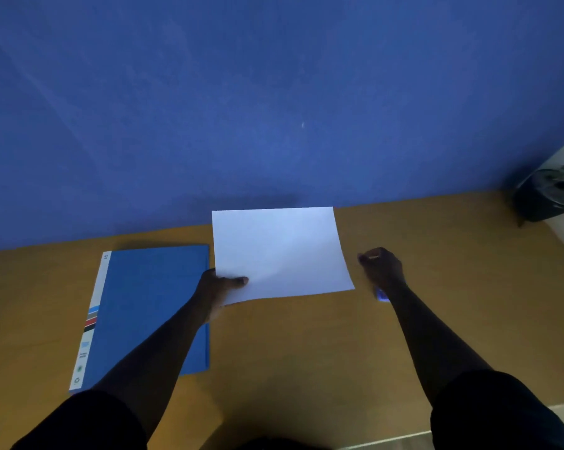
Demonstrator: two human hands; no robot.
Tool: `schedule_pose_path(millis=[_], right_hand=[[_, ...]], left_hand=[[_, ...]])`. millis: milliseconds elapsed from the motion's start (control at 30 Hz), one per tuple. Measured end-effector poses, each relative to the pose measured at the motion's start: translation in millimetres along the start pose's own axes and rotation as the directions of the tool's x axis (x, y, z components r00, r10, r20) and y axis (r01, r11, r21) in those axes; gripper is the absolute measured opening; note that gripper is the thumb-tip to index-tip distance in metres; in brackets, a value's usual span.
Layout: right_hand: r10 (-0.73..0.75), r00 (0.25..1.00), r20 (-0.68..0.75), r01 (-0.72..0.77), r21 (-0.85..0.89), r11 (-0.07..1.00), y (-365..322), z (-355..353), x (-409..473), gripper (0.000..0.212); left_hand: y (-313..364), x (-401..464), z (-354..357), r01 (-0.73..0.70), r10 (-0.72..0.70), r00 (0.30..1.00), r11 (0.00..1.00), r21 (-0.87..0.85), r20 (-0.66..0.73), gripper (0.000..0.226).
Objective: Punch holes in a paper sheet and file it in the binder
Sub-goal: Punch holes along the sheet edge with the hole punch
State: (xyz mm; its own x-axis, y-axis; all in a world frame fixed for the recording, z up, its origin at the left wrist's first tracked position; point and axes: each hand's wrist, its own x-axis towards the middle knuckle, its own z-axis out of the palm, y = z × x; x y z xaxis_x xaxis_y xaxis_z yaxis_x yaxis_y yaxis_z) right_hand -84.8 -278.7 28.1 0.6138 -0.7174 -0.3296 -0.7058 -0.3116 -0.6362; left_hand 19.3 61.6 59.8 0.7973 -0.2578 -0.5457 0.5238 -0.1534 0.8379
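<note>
Pinching paper sheet [280, 251] corner w/ left hand [217, 287] | right hand [382, 269] clenched, beside sheet's right edge | binder [150, 306] closed left

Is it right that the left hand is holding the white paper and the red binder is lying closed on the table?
Not quite. The binder is blue, not red, as the head view shows. The rest holds: the left hand grips the white paper at its near corner, and the binder lies closed on the table.

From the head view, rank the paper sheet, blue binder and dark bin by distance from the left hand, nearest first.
1. Paper sheet: gripped at its near-left corner by the left hand.
2. Blue binder: closed, just left, under the forearm.
3. Dark bin: far right corner.
</note>
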Motion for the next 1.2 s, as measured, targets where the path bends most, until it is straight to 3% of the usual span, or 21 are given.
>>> schedule_pose_path(millis=[100, 200, 367, 533, 700, 767, 867, 967, 1067, 1200], right_hand=[[0.059, 0.994, -0.096, -0.081, -0.242, 0.967, 23.1, -6.0, 5.3, 0.031], [0.079, 0.986, -0.149, -0.132, -0.389, 0.912, 38.6, -4.4, 7.3, 0.045], [0.245, 0.953, -0.180, -0.296, -0.360, 0.885, 43.7, -4.3, 11.6, 0.065], [0.361, 0.927, -0.098, -0.374, -0.284, 0.883, 43.7, 0.0, 13.2, 0.054], [0.313, 0.950, -0.011, -0.307, -0.236, 0.922, 48.9, 7.6, 11.1, 0.043], [0.240, 0.971, 0.025, -0.229, -0.216, 0.949, 45.7, 9.3, 1.7, 0.031], [0.144, 0.988, 0.052, -0.136, -0.126, 0.983, 25.8, 10.0, -24.8, 0.027], [0.155, 0.983, 0.100, -0.167, 0.138, 0.976, 11.2, 16.9, -46.4, 0.028], [0.208, 0.954, 0.218, -0.288, 0.458, 0.841, -11.3, 25.3, -74.0, 0.017], [0.188, 0.909, 0.373, -0.402, 0.656, 0.639, -38.1, 40.1, -111.7, 0.008]], left_hand=[[-2.5, 6.1, 6.4, -0.017, 0.017, 1.000, 1.000, 0.011, -0.023, 0.048], [-3.8, 10.8, 10.7, -0.025, 0.027, 0.998, 0.999, 0.031, -0.053, 0.046], [-3.6, 18.0, 10.5, -0.045, 0.046, 0.996, 0.999, 0.013, -0.070, 0.048], [-3.0, 17.6, 5.2, -0.058, 0.056, 0.994, 0.998, -0.014, -0.097, 0.046], [-2.9, 7.0, -10.3, -0.033, 0.027, 0.995, 0.998, -0.053, -0.099, 0.060], [-1.3, -0.3, -16.2, -0.031, 0.024, 0.996, 0.996, -0.079, -0.090, 0.052], [1.6, -11.0, -25.8, -0.052, 0.046, 0.996, 0.995, -0.090, -0.075, 0.038], [1.9, -18.0, -36.1, -0.069, 0.060, 0.994, 0.993, -0.099, -0.094, 0.036], [4.2, -26.3, -43.8, -0.083, 0.071, 0.992, 0.991, -0.106, -0.108, 0.024], [5.3, -35.5, -52.7, -0.119, 0.105, 0.988, 0.985, -0.126, -0.114, 0.020]])
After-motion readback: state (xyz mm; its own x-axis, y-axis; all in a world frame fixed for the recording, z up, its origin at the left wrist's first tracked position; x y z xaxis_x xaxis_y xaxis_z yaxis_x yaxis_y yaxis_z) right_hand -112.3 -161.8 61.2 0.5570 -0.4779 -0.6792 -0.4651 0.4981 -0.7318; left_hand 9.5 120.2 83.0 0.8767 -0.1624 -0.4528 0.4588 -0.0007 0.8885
